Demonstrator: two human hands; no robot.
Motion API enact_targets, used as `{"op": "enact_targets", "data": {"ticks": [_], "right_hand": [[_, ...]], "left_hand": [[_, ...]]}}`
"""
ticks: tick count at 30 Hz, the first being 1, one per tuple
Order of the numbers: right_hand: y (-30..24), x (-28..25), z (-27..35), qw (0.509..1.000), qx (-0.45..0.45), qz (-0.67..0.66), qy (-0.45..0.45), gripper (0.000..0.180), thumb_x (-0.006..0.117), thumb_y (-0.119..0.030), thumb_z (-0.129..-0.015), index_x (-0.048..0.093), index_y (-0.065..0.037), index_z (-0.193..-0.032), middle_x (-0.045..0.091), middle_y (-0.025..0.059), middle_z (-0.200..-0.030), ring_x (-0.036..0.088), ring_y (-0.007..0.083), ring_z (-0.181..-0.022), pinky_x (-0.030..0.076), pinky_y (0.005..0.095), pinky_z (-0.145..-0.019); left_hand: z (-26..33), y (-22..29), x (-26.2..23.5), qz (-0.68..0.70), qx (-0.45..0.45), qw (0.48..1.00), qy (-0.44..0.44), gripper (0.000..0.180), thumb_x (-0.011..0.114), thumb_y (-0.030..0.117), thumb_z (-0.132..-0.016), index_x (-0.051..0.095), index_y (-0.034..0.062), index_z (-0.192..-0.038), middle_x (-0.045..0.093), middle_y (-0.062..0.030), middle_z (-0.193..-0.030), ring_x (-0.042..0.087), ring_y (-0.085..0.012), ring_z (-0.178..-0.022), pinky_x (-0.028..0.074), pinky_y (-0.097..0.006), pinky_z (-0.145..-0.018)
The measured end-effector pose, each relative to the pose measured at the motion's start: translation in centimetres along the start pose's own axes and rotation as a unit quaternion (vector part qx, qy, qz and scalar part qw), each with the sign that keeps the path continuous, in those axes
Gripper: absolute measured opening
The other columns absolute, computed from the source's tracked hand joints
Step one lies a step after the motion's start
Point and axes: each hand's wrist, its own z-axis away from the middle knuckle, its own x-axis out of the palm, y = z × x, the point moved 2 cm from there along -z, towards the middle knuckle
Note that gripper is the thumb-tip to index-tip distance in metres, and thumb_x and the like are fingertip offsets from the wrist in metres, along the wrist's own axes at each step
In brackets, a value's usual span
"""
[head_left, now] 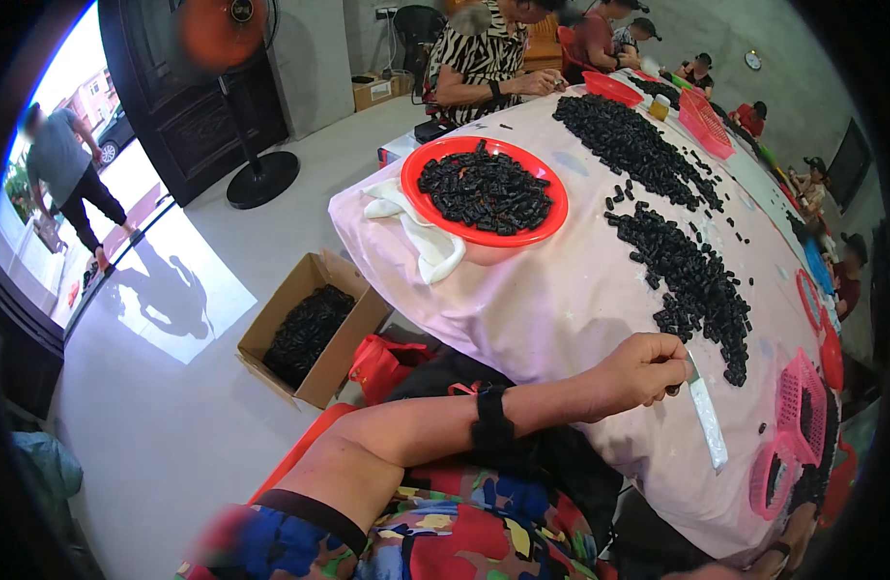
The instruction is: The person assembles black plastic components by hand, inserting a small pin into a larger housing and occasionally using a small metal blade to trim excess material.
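Observation:
My left hand (646, 372) is closed in a pinch over the near part of the table. From its fingertips hangs a long, narrow, whitish strip (708, 421) with a glossy surface; its exact kind is not clear. A small dark bit shows under the fingers. Beyond this hand lies a heap of short black pieces (694, 280) on the pale pink tablecloth (551, 329). At the lower right, what appears to be my right hand (800, 528), above a dark wristband, is beside a pink plastic basket (774, 478). Its fingers cannot be made out.
A red tray (413, 193) with black pieces stands on white cloth (435, 246). On the floor are a cardboard box (344, 360) of black pieces and a standing fan (261, 180). People (479, 68) sit round the table; one person (63, 159) is at the doorway.

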Motion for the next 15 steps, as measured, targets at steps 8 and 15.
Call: {"op": "enact_targets", "data": {"ticks": [8, 15], "right_hand": [[-0.4, 0.3, 1.1, 1.000, 0.020, -0.004, -0.007, 0.046, 0.054, -0.018, -0.086, 0.050, 0.003, -0.127, 0.053, 0.0178, -0.119, 0.047, 0.0312, -0.115, 0.038, 0.0404, -0.094], [-0.4, 0.3, 1.9, 0.999, 0.037, -0.007, -0.037, 0.046, 0.054, -0.018, -0.086, 0.050, 0.003, -0.127, 0.053, 0.0178, -0.119, 0.048, 0.0312, -0.115, 0.038, 0.0404, -0.094]], "left_hand": [[0.0, -0.3, 0.7, 0.033, -0.019, 0.999, -0.005, 0.016, 0.056, 0.019, -0.091, 0.057, 0.0041, -0.085, 0.052, -0.0010, -0.070, 0.044, -0.0053, -0.054, 0.037, -0.021, -0.051], [-0.1, -0.2, 0.5, 0.031, -0.018, 0.999, 0.008, 0.017, 0.055, 0.019, -0.091, 0.057, 0.0040, -0.083, 0.052, -0.0009, -0.070, 0.044, -0.0055, -0.054, 0.037, -0.021, -0.051]]}}
